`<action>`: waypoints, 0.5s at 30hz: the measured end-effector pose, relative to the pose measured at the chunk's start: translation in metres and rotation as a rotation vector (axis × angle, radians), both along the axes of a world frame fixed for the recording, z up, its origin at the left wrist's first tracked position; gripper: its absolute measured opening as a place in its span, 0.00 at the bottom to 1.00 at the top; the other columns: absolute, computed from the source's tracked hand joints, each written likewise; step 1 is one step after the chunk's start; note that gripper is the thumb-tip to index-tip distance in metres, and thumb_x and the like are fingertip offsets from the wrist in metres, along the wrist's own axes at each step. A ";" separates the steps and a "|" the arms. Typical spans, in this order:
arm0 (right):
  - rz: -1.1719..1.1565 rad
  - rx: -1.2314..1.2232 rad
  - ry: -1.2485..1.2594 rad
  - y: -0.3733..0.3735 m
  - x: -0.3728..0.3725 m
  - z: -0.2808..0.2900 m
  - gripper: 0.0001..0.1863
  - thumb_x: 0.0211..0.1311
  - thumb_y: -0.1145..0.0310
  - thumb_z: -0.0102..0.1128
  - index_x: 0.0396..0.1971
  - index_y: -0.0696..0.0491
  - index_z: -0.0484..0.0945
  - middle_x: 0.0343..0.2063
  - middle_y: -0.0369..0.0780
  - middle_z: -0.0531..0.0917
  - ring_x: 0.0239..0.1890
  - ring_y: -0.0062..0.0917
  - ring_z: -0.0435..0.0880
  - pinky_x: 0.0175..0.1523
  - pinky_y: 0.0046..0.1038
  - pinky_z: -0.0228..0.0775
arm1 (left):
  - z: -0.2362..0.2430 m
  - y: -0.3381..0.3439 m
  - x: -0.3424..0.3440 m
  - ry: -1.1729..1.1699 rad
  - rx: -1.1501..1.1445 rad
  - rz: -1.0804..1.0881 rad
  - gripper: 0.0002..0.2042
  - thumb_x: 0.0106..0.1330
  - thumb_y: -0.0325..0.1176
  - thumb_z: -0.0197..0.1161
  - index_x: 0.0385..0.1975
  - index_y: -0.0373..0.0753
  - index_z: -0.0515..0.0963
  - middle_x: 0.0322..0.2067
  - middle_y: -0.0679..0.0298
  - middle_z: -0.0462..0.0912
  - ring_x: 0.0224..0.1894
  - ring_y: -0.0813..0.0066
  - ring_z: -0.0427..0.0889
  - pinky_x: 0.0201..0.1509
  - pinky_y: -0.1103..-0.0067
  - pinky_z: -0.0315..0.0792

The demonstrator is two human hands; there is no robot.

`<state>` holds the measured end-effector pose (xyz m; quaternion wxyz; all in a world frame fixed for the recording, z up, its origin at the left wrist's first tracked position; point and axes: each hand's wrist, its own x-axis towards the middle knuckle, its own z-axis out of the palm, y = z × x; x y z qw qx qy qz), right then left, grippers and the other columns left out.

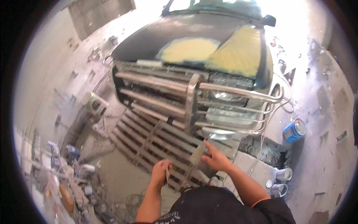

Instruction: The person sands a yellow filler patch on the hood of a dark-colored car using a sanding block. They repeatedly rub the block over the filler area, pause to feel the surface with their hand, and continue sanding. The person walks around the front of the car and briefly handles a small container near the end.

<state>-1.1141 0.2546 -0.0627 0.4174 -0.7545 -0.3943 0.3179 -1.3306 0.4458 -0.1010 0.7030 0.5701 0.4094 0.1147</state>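
Note:
My left hand (160, 172) is closed around a thin, pale flat piece (167, 174), held edge-on; its exact kind cannot be made out. Over to the right, my right hand (217, 158) has its index finger stretched out and the thumb side apart. It hovers at or touches the edge of a flat greyish-yellow board (197, 154); whether there is contact is unclear. Under both hands lies a slatted grate (149, 143). Just ahead stands a dark vehicle whose hood (145, 39) carries yellow filler patches (190, 49). A metal bull bar (192, 100) spans its front.
A blue can (294, 130) stands at the right, with small open tins (284, 174) nearer me. A pale hose (261, 143) runs beside the vehicle. Clutter (74, 190) heaps up at the lower left, and a white jug (95, 103) stands left of the grate.

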 end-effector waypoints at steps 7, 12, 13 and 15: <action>-0.094 0.336 -0.031 0.013 -0.021 0.008 0.37 0.58 0.75 0.56 0.66 0.54 0.51 0.44 0.48 0.78 0.43 0.35 0.79 0.49 0.30 0.69 | 0.036 -0.024 0.013 -0.639 -0.633 -0.055 0.18 0.72 0.38 0.49 0.57 0.37 0.66 0.27 0.72 0.75 0.15 0.85 0.66 0.15 0.85 0.59; -0.038 0.429 0.012 0.035 -0.045 0.016 0.35 0.60 0.78 0.54 0.66 0.56 0.51 0.58 0.49 0.68 0.55 0.35 0.74 0.59 0.31 0.65 | 0.029 -0.032 0.013 -0.548 -0.610 -0.046 0.19 0.71 0.38 0.52 0.57 0.36 0.66 0.29 0.71 0.74 0.15 0.84 0.66 0.15 0.86 0.59; -0.031 0.403 -0.072 0.040 -0.046 0.016 0.35 0.60 0.78 0.53 0.66 0.56 0.50 0.59 0.50 0.68 0.56 0.37 0.74 0.58 0.32 0.66 | 0.027 -0.034 0.013 -0.510 -0.595 -0.042 0.20 0.70 0.39 0.52 0.57 0.36 0.65 0.29 0.71 0.74 0.15 0.84 0.66 0.15 0.86 0.59; -0.016 0.373 -0.124 0.048 -0.048 0.014 0.35 0.60 0.77 0.53 0.66 0.54 0.50 0.60 0.54 0.64 0.58 0.46 0.72 0.58 0.37 0.67 | 0.025 -0.039 0.012 -0.464 -0.527 -0.009 0.21 0.70 0.39 0.53 0.58 0.35 0.65 0.29 0.71 0.74 0.15 0.84 0.66 0.15 0.86 0.59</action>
